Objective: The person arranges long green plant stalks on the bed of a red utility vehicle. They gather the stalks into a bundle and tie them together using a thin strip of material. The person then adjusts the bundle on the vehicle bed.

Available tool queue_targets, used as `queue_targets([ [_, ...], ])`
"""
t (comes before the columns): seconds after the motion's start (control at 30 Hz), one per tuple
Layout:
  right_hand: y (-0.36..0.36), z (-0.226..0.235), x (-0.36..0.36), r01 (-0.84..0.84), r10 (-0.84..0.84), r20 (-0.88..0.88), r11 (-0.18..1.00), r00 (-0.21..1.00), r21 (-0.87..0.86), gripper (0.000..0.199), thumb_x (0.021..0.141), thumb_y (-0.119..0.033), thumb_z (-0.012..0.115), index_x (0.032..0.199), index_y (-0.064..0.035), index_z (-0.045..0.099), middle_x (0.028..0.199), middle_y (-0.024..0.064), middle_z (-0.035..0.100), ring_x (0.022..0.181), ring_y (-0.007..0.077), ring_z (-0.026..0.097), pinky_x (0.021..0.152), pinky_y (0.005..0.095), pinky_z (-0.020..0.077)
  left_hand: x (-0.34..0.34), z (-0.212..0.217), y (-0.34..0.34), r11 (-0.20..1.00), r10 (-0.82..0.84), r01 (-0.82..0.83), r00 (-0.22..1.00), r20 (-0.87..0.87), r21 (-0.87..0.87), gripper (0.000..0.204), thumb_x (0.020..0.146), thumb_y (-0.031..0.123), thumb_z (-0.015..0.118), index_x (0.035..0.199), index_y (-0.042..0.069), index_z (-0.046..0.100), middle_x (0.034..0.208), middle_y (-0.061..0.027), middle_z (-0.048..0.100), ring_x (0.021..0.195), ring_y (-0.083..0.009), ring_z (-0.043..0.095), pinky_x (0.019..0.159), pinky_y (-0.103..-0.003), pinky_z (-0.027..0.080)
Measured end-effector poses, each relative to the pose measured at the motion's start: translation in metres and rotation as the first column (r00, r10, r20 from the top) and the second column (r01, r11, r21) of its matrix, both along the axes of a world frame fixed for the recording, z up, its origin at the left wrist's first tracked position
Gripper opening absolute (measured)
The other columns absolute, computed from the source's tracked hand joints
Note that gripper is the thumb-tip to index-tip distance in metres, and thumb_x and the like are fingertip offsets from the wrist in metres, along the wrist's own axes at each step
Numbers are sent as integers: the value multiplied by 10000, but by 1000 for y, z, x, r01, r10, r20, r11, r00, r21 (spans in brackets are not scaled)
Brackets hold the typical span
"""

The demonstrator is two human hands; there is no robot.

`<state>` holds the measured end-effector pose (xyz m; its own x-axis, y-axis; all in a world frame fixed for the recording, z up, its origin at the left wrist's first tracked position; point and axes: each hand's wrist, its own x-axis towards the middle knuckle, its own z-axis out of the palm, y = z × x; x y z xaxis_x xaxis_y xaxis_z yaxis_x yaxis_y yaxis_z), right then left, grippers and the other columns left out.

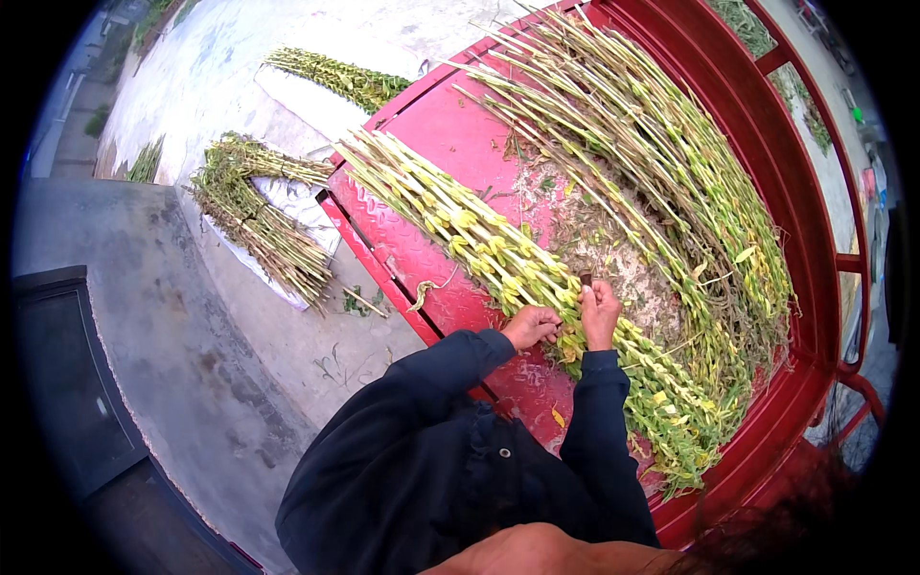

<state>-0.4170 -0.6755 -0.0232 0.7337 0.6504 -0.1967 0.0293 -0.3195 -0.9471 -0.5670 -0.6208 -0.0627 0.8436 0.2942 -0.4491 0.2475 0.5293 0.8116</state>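
A long bundle of cut stalks with yellow-green pods [479,238], sesame by their look, lies slantwise across the red truck bed [422,120]. Its leafy end points toward the lower right. Over the middle of this bundle, my left hand [534,328] is closed at the near side, fingertips pinched together; what they hold is too small to make out. My right hand [601,314], just to the right, is closed too, with a short dark brown strip [586,279] standing up from its fingers. Whether the strip runs round the stalks is hidden.
A larger heap of similar stalks [661,163] fills the bed's right side, against the red side wall and rail [815,192]. Bits of leaf litter the bed. On the concrete ground to the left lie more bundles [259,216] [340,77] on white sheets. A grey wall [182,316] stands at far left.
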Motion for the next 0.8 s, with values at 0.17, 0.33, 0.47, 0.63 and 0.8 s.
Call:
queue_targets([
  [0.17,-22,12,-51,-1,14,162,997,987,-78,62,843,-58,534,802,-12,531,626,28,557,572,80,509,530,241,407,-17,32,-7,759,-4,-44,997,72,649,68,780,-17,542,831,17,572,686,-83,609,590,-212,602,537,-291,468],
  [0.33,-36,-11,-68,45,-45,83,999,996,3,50,867,-43,506,834,-6,514,678,10,556,609,53,492,555,208,400,-21,48,-5,304,-147,3,988,43,953,56,693,69,563,749,61,562,636,-85,514,592,-272,537,527,-372,425],
  [0.47,-36,-26,-62,136,-143,77,987,987,88,18,851,-8,508,848,-6,525,688,26,577,604,70,523,552,218,421,-3,60,23,9,-347,-44,937,45,999,94,676,167,543,725,90,563,829,-28,517,807,-203,503,645,-342,389],
  [0.63,-26,-23,-54,234,-214,-134,959,968,157,33,858,-28,527,828,-18,516,676,8,562,577,43,488,520,200,399,18,42,42,184,-287,-38,954,91,982,120,619,65,611,732,95,585,933,-30,570,915,-238,519,728,-350,430],
  [0.8,-39,-11,-67,295,-291,-63,952,955,79,52,859,-60,532,831,-17,529,665,25,588,557,61,497,511,224,415,32,27,52,426,-403,-27,889,216,904,131,614,-12,610,688,61,531,860,-49,607,816,-262,551,723,-364,424],
])
